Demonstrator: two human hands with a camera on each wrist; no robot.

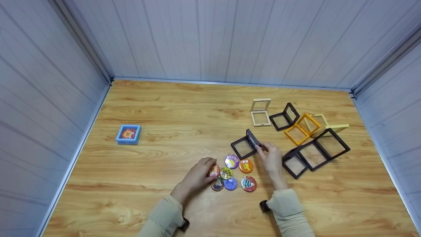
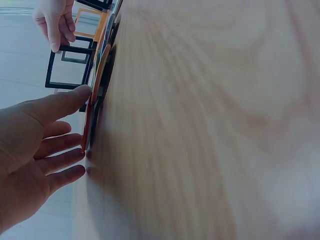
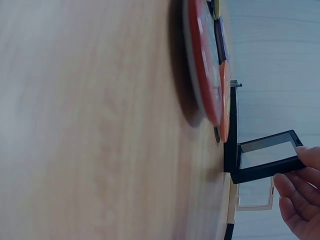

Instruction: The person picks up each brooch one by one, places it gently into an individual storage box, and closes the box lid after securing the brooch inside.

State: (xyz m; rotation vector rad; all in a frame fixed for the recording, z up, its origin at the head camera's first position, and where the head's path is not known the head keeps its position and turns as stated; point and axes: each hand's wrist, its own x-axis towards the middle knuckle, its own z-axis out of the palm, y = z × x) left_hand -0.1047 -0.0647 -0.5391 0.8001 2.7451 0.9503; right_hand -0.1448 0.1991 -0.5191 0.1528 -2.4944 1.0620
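My left hand is at a red round badge, its thumb and fingers spanning the badge's edges. In the left wrist view the fingertips sit right at the rim of that badge, low by the table. My right hand pinches the raised half of a black hinged display frame between thumb and fingers. The frame's other half lies flat on the table, its clear window showing nothing inside. Beside the left hand lie several more badges: yellow, purple, orange, blue and a red tree badge.
More hinged frames stand opened on the right: cream, black, orange, pale yellow and larger dark ones. Two stacked blue frames with a badge lie far left. Pale walls bound the wooden table.
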